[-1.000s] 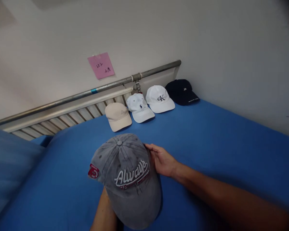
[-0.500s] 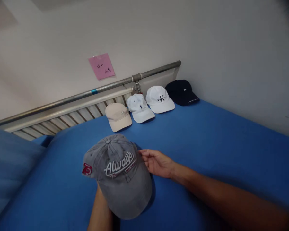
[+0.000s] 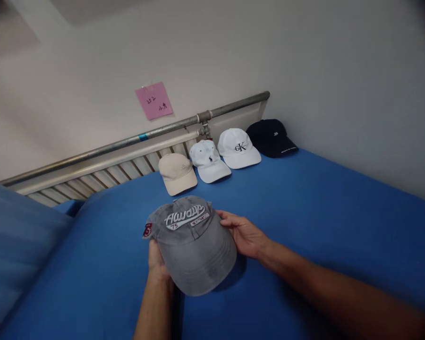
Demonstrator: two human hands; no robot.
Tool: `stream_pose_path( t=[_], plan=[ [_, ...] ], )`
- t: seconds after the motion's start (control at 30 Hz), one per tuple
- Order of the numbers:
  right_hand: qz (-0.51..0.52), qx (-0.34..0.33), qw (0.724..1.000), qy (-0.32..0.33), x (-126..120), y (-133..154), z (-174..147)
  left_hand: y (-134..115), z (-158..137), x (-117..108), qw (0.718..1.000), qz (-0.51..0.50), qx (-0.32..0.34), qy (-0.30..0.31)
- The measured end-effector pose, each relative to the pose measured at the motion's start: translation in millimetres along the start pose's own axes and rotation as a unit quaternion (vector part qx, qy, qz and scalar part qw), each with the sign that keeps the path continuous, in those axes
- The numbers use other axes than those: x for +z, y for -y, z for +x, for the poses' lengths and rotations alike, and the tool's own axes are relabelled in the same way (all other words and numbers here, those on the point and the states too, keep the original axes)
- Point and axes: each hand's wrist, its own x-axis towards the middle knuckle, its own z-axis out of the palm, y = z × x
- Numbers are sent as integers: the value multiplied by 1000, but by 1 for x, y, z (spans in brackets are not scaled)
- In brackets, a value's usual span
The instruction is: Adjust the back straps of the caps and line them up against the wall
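A grey baseball cap (image 3: 198, 252) with raised "Always" lettering is held up over the blue surface, its brim toward me. My left hand (image 3: 158, 262) grips its left side from beneath, the fingers hidden behind the cap. On the other side, my right hand (image 3: 243, 234) is closed on the cap's edge near the brim, thumb on top. Beyond it stand a beige cap (image 3: 177, 174), a white cap with a small dark figure (image 3: 210, 161), a white cap with black letters (image 3: 239, 148) and a black cap (image 3: 272, 138), side by side in a slanting row.
Blue covering (image 3: 315, 212) spreads under the caps. Behind them run a radiator (image 3: 92, 177) and a metal pipe (image 3: 170, 126) along the wall. A pink note (image 3: 154, 101) is stuck above the pipe. Blue cloth (image 3: 14, 250) hangs at the left.
The grey cap has moved up and right and tipped so its brim and front face me more. My right hand has closed further onto its side; the left shows more.
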Motion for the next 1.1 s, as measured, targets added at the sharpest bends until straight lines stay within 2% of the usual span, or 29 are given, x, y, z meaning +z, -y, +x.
stream_pose_path(
  t=[0.1, 0.17, 0.23, 0.3, 0.43, 0.53, 0.63, 0.73, 0.87, 1.0, 1.1],
  plan=[
    [11, -26, 1000, 8, -2, 4, 2, 0, -2, 6, 999, 3, -32, -40],
    [17, -45, 999, 13, -5, 7, 3, -1, -5, 11, 998, 1, -30, -54],
    [23, -68, 997, 14, -8, 10, 5, -1, -9, 15, 999, -1, -24, -39],
    [28, -91, 995, 13, -11, 14, 6, -1, -13, 18, 1000, 7, -20, 4],
    [30, -122, 992, 13, -13, 20, 7, 5, -22, 24, 993, 90, -5, 77],
    [30, -126, 991, 8, -11, 20, 7, 7, -25, 26, 986, 150, 18, 71],
    [38, -127, 991, 7, -9, 15, 9, 3, -26, 25, 985, 156, 56, 43],
    [26, -101, 994, 9, -9, 3, 11, -12, -26, 19, 982, 157, 102, 30],
    [-58, -45, 997, 4, -9, -19, 14, -44, -24, 3, 970, 152, 187, -13],
    [-154, 3, 988, 31, -3, -36, 13, -81, -17, -16, 954, 152, 250, -64],
    [-204, 26, 977, 53, 2, -38, 12, -105, -3, -26, 947, 148, 269, -89]
  ],
)
